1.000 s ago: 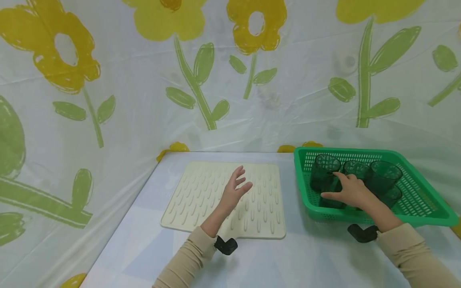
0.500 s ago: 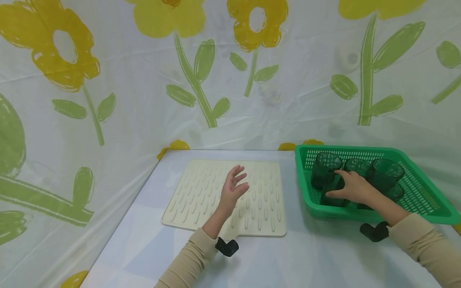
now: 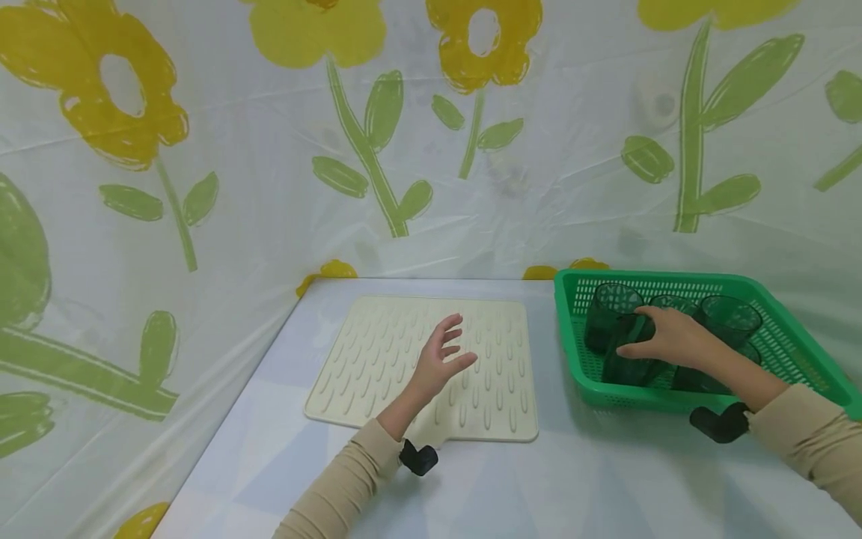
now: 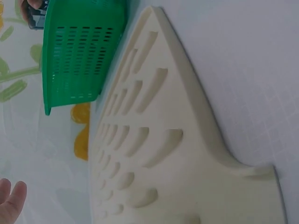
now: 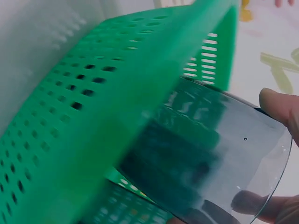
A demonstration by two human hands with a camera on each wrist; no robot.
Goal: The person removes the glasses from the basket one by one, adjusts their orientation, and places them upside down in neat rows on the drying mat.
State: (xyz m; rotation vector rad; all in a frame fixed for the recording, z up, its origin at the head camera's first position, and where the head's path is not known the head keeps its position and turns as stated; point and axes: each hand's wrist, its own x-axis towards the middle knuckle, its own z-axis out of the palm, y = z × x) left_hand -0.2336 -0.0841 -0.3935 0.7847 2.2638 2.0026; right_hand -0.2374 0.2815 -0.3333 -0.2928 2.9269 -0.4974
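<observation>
The right grip (image 3: 676, 342) holds one transparent dark cylindrical glass (image 5: 210, 144) in the green plastic basket (image 3: 633, 397), the left grip (image 3: 436, 368) being wide

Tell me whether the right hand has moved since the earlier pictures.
Yes, slightly: in the head view, the right hand has shifted rightward and up the picture, judged against the basket.

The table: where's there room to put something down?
The table is bare left of the cream mat and in a narrow strip between mat and green basket. The mat is bare too, under the left hand. Crowded: the basket's left part, with dark glasses and the right hand gripping the front-left glass.
</observation>
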